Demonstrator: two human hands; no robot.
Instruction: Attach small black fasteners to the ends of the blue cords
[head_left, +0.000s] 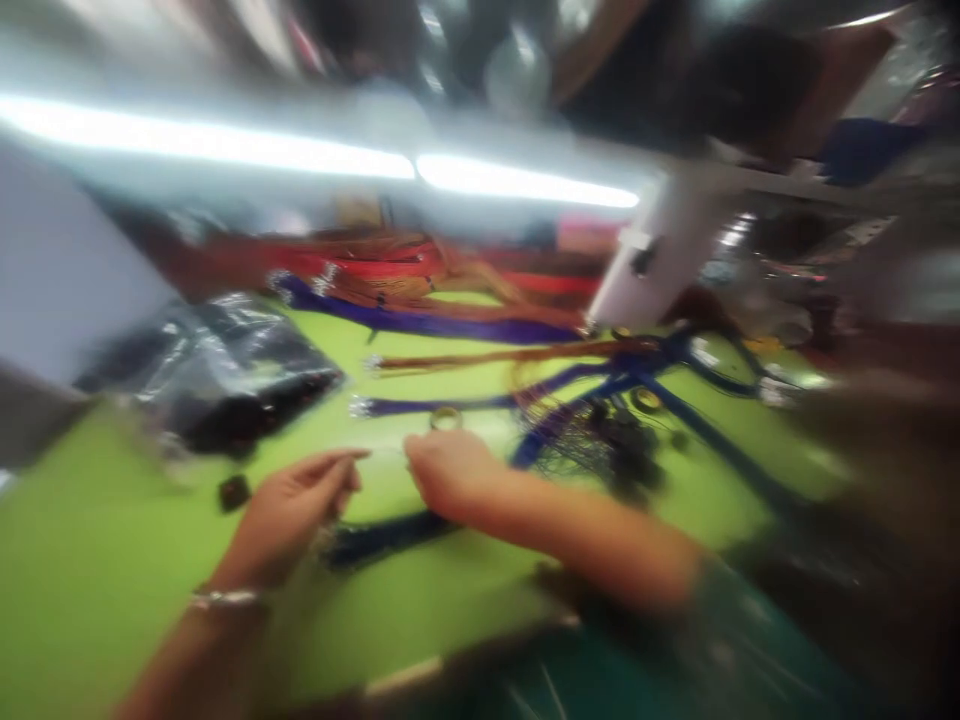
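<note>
The whole picture is smeared by motion. My left hand [296, 510], with a metal bracelet at the wrist, is pinched at the fingertips over a green table [90, 560]. My right hand [450, 470] faces it, fingers closed, a hand's width away. Something thin and pale seems stretched between the two pinches, too blurred to name. A dark blue beaded strand [382, 537] lies just beneath the hands. A small ring [446, 418] sits right behind the right hand.
Purple, blue, orange and red strands [450, 325] lie across the table's far side. A clear plastic bag of dark pieces [225, 375] is at the left. Small dark beads [626, 450] are scattered at the right. A white post [660, 250] rises behind.
</note>
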